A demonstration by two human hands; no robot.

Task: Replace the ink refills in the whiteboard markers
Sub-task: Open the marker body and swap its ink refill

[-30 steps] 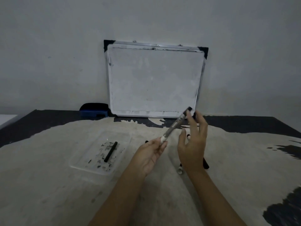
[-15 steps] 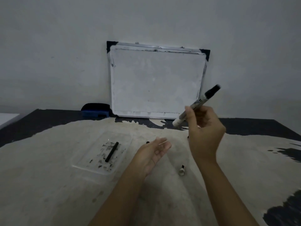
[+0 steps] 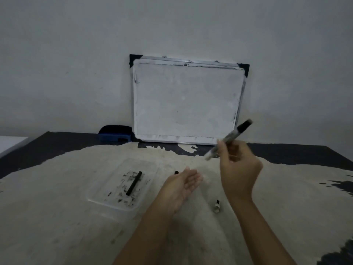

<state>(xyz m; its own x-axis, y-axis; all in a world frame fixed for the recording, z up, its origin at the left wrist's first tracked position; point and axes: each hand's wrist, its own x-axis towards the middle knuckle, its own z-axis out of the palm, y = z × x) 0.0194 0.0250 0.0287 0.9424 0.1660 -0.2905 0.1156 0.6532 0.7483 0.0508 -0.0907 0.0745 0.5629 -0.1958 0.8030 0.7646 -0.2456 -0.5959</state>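
Two hands worked above a stained cloth-covered table (image 3: pixel 57 217) as a person serviced a whiteboard marker (image 3: pixel 229 139). Judging by the scene, the step in hand was shaking or tipping the barrel so its spent refill would drop out; doing that well probably called for keeping the open end angled down over the waiting palm, with short, controlled flicks so that ink did not spatter the cloth.

The right hand (image 3: pixel 238 169) was raised, fingers curled round the marker's lower barrel, holding it tilted with its dark end up and to the right and its pale end down and to the left, in front of the whiteboard (image 3: pixel 187 102) that leaned on the wall. The left hand (image 3: pixel 183 185) lay below it, palm up, fingers relaxed and holding nothing.

A black refill stick (image 3: pixel 134 183) rested in a clear plastic tray (image 3: pixel 107 199) to the left. A small loose part (image 3: pixel 217 206), perhaps an end plug, lay on the cloth between the forearms. A blue eraser (image 3: pixel 115 133) sat beside the board.
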